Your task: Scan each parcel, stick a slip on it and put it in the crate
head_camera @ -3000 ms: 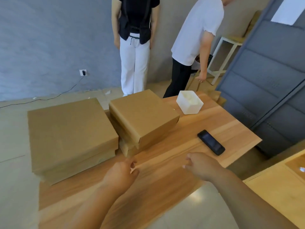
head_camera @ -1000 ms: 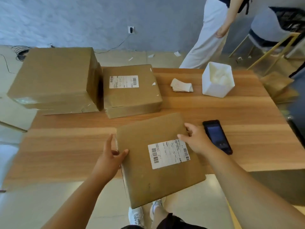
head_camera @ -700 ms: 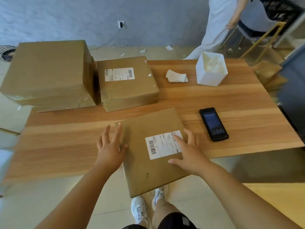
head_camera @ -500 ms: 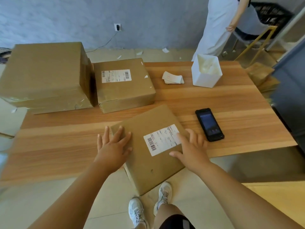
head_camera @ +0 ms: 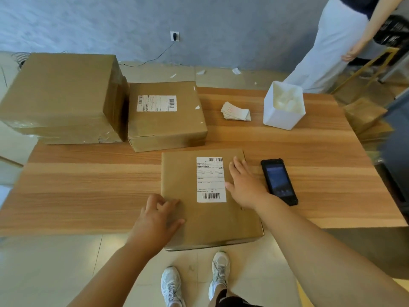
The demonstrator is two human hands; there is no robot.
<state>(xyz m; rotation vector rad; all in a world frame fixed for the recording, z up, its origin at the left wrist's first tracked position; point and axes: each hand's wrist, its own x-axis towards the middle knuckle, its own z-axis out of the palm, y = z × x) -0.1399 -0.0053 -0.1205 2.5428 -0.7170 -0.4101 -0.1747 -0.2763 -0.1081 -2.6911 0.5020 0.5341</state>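
A flat brown parcel [head_camera: 188, 180] with a white barcode label lies at the near edge of the wooden table [head_camera: 88, 191], its front overhanging. My left hand [head_camera: 158, 214] rests on its near left corner, fingers curled on top. My right hand [head_camera: 244, 185] lies flat and spread on its right side, beside the label. A black handheld scanner [head_camera: 278, 181] lies on the table just right of that hand. A small stack of white slips [head_camera: 235, 111] sits farther back. No crate is in view.
A second labelled parcel [head_camera: 163, 116] and a larger stack of brown boxes [head_camera: 59, 96] stand at the back left. A white square bin [head_camera: 283, 105] stands at the back right. A person in white trousers [head_camera: 327, 45] stands beyond the table's far right corner.
The parcel has been turned on the table so its label now runs lengthwise and its edges square with the table. Both hands stayed on top of it, shifting with the turn.
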